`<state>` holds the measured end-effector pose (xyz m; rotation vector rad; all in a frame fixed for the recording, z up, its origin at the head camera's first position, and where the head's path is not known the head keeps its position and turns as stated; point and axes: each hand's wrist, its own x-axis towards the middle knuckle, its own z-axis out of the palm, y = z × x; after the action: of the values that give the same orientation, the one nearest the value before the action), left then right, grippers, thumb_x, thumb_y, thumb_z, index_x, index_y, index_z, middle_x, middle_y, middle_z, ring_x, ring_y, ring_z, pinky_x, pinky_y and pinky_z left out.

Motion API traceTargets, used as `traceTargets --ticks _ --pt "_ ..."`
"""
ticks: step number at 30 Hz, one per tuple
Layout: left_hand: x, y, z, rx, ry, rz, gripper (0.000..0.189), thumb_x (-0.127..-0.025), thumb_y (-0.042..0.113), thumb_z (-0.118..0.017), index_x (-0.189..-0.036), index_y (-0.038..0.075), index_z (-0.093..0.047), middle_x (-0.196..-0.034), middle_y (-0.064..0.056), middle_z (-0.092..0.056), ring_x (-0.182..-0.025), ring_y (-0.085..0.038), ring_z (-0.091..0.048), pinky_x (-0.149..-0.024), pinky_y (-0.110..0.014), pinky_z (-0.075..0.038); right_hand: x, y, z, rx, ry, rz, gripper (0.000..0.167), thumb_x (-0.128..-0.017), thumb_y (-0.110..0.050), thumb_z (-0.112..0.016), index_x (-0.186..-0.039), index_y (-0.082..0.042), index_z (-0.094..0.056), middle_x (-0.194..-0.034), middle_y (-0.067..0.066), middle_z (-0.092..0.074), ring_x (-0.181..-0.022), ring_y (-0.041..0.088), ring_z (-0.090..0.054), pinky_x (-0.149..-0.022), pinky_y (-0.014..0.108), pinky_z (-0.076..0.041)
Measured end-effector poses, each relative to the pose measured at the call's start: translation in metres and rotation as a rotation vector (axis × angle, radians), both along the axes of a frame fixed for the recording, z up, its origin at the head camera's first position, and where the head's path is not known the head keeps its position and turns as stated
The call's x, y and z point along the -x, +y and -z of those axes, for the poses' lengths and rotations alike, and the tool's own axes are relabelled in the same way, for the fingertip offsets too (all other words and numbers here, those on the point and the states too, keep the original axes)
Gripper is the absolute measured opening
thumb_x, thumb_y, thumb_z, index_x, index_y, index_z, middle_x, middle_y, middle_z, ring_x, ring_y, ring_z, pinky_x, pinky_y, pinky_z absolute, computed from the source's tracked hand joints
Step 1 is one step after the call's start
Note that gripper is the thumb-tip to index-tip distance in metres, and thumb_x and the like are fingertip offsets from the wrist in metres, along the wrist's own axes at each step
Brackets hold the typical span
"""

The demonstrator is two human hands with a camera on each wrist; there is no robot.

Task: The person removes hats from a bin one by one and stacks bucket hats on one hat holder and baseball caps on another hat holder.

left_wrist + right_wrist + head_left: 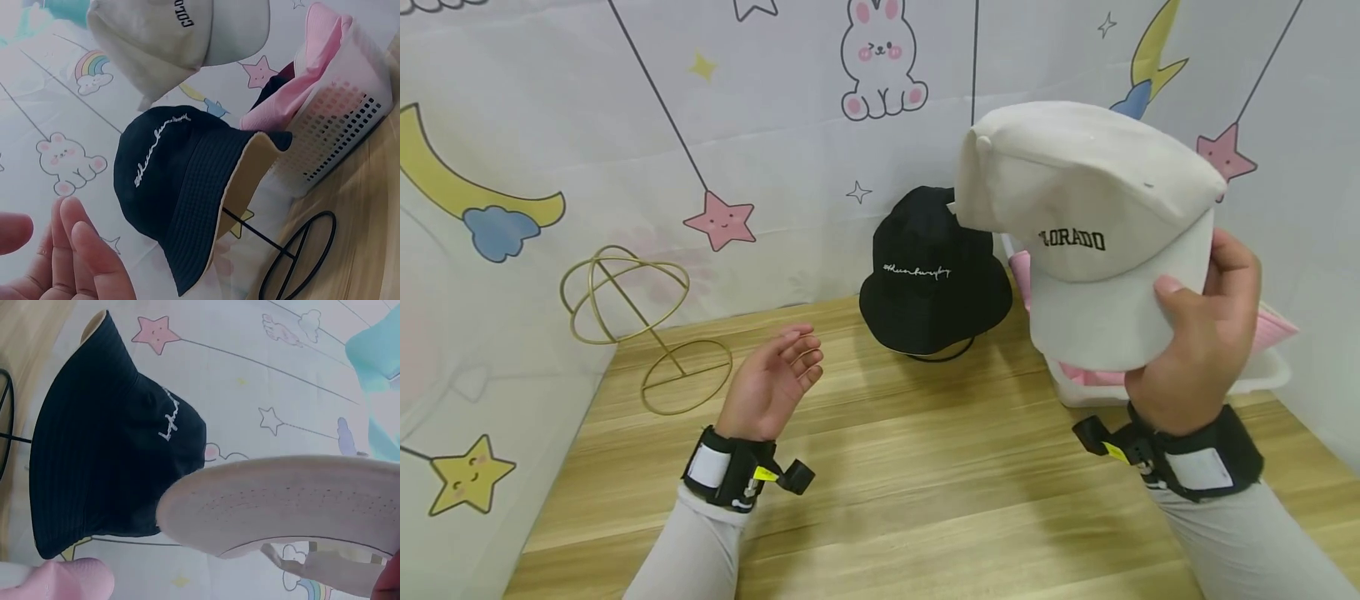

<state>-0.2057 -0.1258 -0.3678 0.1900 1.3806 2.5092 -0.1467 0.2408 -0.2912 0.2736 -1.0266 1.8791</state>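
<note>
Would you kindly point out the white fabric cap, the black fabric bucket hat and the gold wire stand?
White fabric cap [1097, 208], head view: front crown.
Black fabric bucket hat [925, 246], head view: crown.
Gold wire stand [662, 345], head view: its rod.

The tabletop [925, 475] before the black hat [925, 308] leaves passing room; the white cap [1097, 200] and basket [337, 125] block the right.

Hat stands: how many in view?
2: the bare gold stand at the head view's left; the black stand under the black bucket hat, which hides its top.
</note>
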Motion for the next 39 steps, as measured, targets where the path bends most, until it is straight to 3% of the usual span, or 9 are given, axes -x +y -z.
traceTargets --ticks 8,17,26,32,39 --pt "-0.011 0.012 -0.006 0.053 0.051 0.065 0.029 -0.110 0.017 -0.033 -0.112 0.017 -0.062 -0.098 0.005 -0.064 -0.092 -0.011 -0.061 -0.084 -0.023 -0.051 -0.006 -0.009 0.002 0.016 0.028 -0.108 0.039 -0.084 0.012 -0.039 -0.121 0.009 -0.051 -0.119 0.027 -0.054 -0.107 0.040 -0.063 -0.079 0.040 -0.063" --pt "-0.021 0.028 -0.008 0.129 0.067 0.101 0.023 -0.108 0.015 -0.038 -0.114 0.016 -0.060 -0.099 0.005 -0.065 -0.091 -0.010 -0.062 -0.084 -0.022 -0.052 -0.012 -0.021 0.007 -0.050 -0.043 -0.207 0.044 -0.088 0.016 -0.032 -0.127 0.006 -0.052 -0.125 0.026 -0.056 -0.115 0.038 -0.064 -0.084 0.041 -0.061" --pt "-0.025 0.037 -0.007 0.185 0.078 0.138 0.024 -0.108 0.017 -0.042 -0.125 0.009 -0.056 -0.105 0.004 -0.068 -0.096 -0.010 -0.065 -0.085 -0.023 -0.053 -0.014 -0.036 0.016 -0.092 0.006 -0.340 0.040 -0.092 0.012 -0.037 -0.131 0.006 -0.046 -0.127 0.022 -0.055 -0.114 0.031 -0.061 -0.087 0.037 -0.061" --pt "-0.026 0.041 -0.006 0.195 0.129 0.194 0.033 -0.108 0.018 -0.041 -0.136 0.003 -0.051 -0.118 0.003 -0.070 -0.108 -0.011 -0.067 -0.091 -0.025 -0.054 -0.015 -0.043 0.021 -0.148 0.009 -0.375 0.038 -0.095 0.008 -0.037 -0.132 0.004 -0.044 -0.128 0.020 -0.056 -0.112 0.028 -0.062 -0.086 0.036 -0.061" --pt "-0.028 0.048 -0.007 0.215 0.156 0.297 0.047 -0.109 0.022 -0.037 -0.149 -0.002 -0.039 -0.131 0.002 -0.067 -0.119 -0.012 -0.065 -0.096 -0.028 -0.054 -0.015 -0.055 0.021 -0.261 -0.006 -0.360 0.040 -0.095 0.007 -0.036 -0.134 0.001 -0.042 -0.129 0.018 -0.056 -0.113 0.027 -0.063 -0.087 0.036 -0.061"
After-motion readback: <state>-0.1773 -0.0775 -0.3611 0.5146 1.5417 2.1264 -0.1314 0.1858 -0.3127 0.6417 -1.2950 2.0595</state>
